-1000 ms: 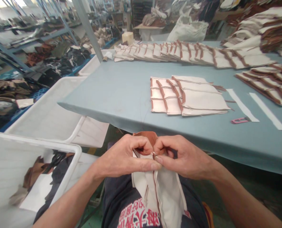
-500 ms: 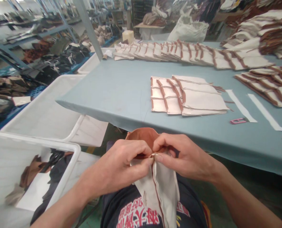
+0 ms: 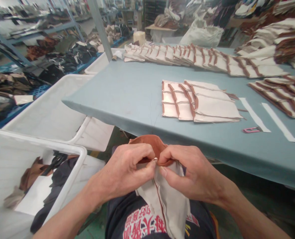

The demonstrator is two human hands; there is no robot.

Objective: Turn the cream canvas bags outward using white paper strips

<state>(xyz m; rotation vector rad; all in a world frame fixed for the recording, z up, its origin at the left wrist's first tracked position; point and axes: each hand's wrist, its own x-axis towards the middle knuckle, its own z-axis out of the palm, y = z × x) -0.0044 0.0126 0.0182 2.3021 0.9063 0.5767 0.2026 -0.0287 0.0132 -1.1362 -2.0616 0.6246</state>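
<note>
Over my lap I hold a cream fabric pouch (image 3: 167, 199) with a brown seam down its middle and a brown lining (image 3: 151, 143) showing at its open top. My left hand (image 3: 126, 171) pinches the pouch's top edge from the left, fingers curled shut on it. My right hand (image 3: 191, 171) grips the same edge from the right, thumb pressed against the cloth. The fingertips of both hands meet at the seam, just below the front edge of the blue-grey table (image 3: 127, 96).
A short stack of finished cream pouches (image 3: 202, 103) lies mid-table, a long overlapped row (image 3: 202, 58) at the back, more piles (image 3: 284, 91) at right. White strips (image 3: 254, 114) and a pink buckle (image 3: 251, 130) lie near the right. White bins (image 3: 48, 109) stand at left; one (image 3: 80, 153) holds scraps and scissors.
My hands have shifted slightly along the pouch's top edge, and more of the brown lining is folded out above my fingers. The view has tilted a little.
</note>
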